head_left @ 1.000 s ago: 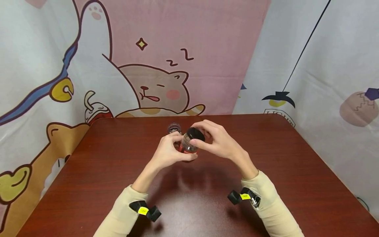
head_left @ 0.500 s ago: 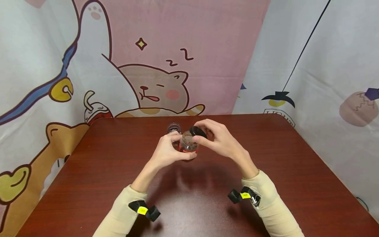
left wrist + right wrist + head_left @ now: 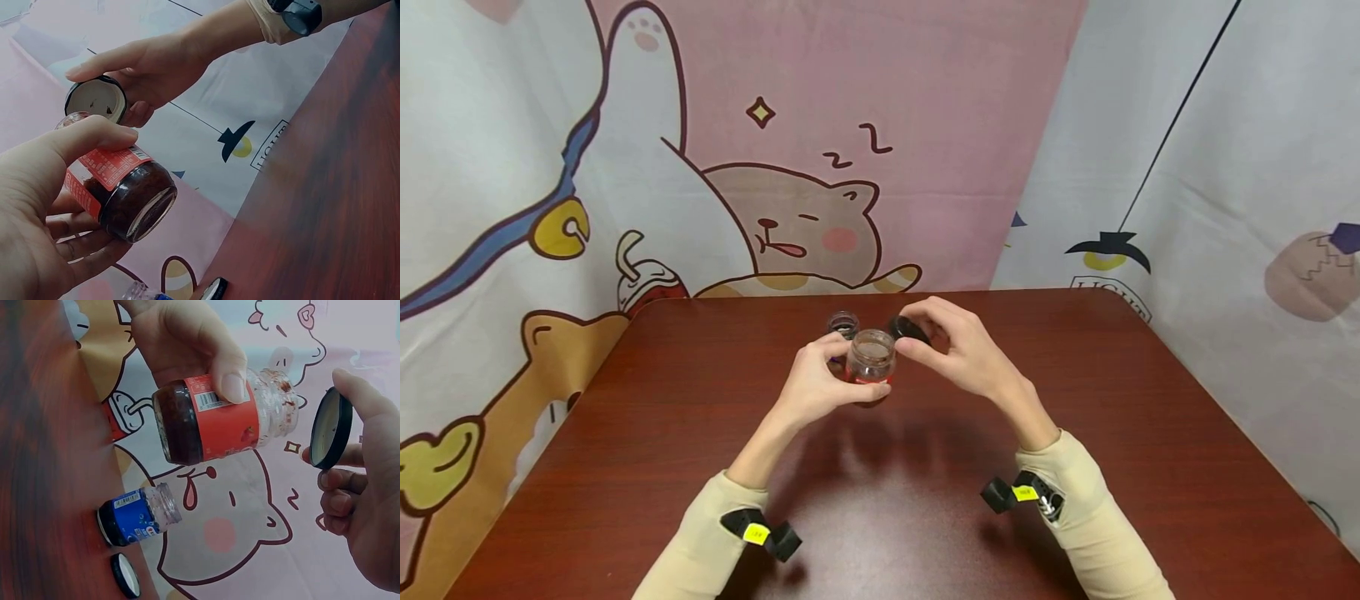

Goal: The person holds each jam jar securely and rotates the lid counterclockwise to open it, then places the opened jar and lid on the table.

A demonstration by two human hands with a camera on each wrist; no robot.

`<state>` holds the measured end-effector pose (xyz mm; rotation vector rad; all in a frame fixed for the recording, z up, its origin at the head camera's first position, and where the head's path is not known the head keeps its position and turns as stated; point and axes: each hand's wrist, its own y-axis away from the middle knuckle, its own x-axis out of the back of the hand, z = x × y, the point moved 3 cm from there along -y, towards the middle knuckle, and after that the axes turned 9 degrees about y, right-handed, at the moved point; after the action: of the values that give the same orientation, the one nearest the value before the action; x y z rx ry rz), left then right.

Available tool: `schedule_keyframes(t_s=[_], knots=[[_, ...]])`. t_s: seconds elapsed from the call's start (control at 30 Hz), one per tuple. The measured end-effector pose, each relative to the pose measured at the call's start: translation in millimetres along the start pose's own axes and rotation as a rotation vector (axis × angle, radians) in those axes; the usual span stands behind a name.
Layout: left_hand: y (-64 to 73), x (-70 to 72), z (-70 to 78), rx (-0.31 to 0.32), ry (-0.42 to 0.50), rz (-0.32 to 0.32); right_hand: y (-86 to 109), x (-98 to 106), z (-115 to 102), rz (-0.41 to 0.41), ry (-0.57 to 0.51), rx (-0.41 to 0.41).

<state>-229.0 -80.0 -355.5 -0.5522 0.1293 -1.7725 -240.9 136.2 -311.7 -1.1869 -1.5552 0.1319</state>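
My left hand (image 3: 812, 383) grips a glass jar (image 3: 212, 422) with a red label and dark contents at its base. The jar's mouth is uncovered, with reddish-brown smears inside the glass near the threads. Between thumb and fingers, my right hand (image 3: 958, 346) pinches a black lid (image 3: 331, 428), its pale inside turned toward the jar. A small gap separates lid and jar mouth in the right wrist view. Behind the left hand, a second jar (image 3: 139, 515) with a blue label stands uncapped on the table.
Beside the blue-labelled jar, another black lid (image 3: 125, 575) lies on the brown table (image 3: 1075, 400). Cloth with cartoon animals (image 3: 805, 225) hangs behind the table's far edge and along both sides.
The black lid has come off the red-labelled jar and moved right with my right hand. My left hand has shifted slightly left, and the jar stands more upright.
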Motion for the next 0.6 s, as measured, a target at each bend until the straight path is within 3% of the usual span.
schedule_keyframes(t_s=[0.37, 0.6], knots=[[2.7, 2.7, -7.5, 0.004, -0.015, 0.037, 5.9, -3, 10, -0.030, -0.068, -0.069], [4.9, 4.9, -15.8, 0.047, -0.015, 0.062, 9.8, -6, 16, -0.042, -0.109, -0.105]])
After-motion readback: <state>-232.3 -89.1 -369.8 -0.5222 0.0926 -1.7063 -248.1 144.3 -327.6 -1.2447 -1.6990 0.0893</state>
